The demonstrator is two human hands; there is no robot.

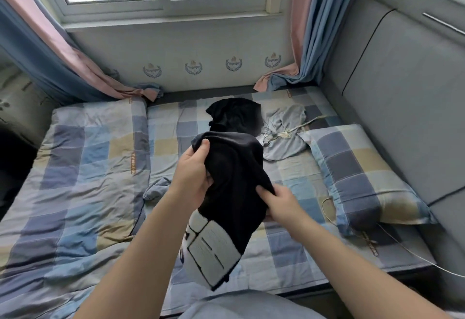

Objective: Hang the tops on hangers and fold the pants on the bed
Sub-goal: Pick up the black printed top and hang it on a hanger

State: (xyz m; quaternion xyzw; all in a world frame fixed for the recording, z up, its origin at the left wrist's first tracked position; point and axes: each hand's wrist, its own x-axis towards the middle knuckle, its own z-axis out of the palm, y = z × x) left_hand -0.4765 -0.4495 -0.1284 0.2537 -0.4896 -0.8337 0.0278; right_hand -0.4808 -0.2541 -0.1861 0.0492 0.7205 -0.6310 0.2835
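Note:
A black garment with a large white print (pixel 234 192) hangs in the air above the bed, held by both hands. My left hand (pixel 195 175) grips its upper left edge, thumb on top of the fabric. My right hand (pixel 281 202) pinches the right edge lower down. Behind it on the checked bed sheet (pixel 289 243) lies a second black garment (pixel 236 114), crumpled. A light grey pair of pants with a cream drawstring (pixel 284 134) lies to its right, spread loosely. No hanger is in view.
A checked pillow (pixel 362 175) lies at the right by the grey padded headboard (pixel 402 87). A folded checked quilt (pixel 75 180) covers the bed's left half. A white cable (pixel 412 253) trails over the right edge. Curtains (pixel 312 41) hang beside the window behind.

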